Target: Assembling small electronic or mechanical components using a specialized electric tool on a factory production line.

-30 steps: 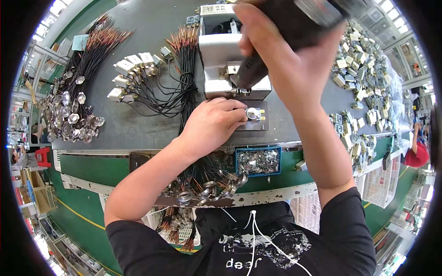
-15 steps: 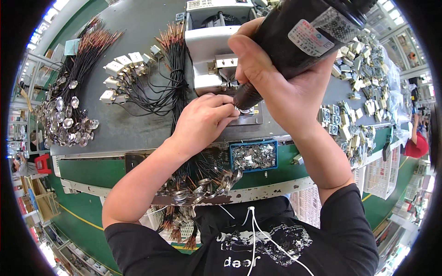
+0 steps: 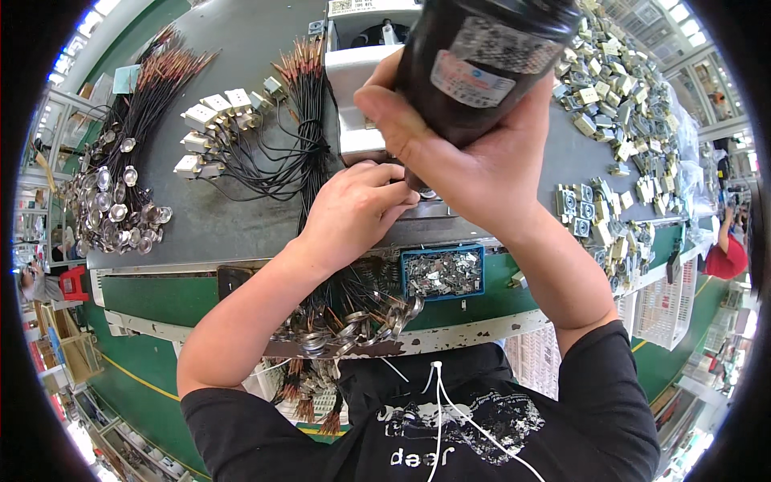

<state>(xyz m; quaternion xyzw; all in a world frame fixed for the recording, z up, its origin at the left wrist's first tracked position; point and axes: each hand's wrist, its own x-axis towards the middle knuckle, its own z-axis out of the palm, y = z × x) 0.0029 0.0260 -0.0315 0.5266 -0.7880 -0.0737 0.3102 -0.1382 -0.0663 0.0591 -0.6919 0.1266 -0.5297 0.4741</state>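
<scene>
My right hand (image 3: 482, 177) is wrapped round a black electric screwdriver (image 3: 430, 112), held nearly upright with its nose pointing down. The nose ends beside the fingertips of my left hand (image 3: 353, 210), over a metal fixture plate (image 3: 438, 210) in front of a silver bench machine (image 3: 361, 88). My left thumb and fingers are pinched together at the plate; whatever they hold is hidden behind them. Just left of that hand lies a tied bundle of black wires (image 3: 309, 132) with bare copper-coloured ends. Several white ceramic blocks (image 3: 217, 112) hang from its wires.
A blue tray (image 3: 442, 273) of small metal pieces stands at the front edge. Loose ceramic-and-metal parts (image 3: 618, 96) cover the right of the table. Wires with round metal caps (image 3: 116, 201) lie at the left, and more metal caps (image 3: 353, 329) sit on the near ledge.
The right hand and the screwdriver's top have swung left, bringing the tool closer to upright. My left hand stays in the same place.
</scene>
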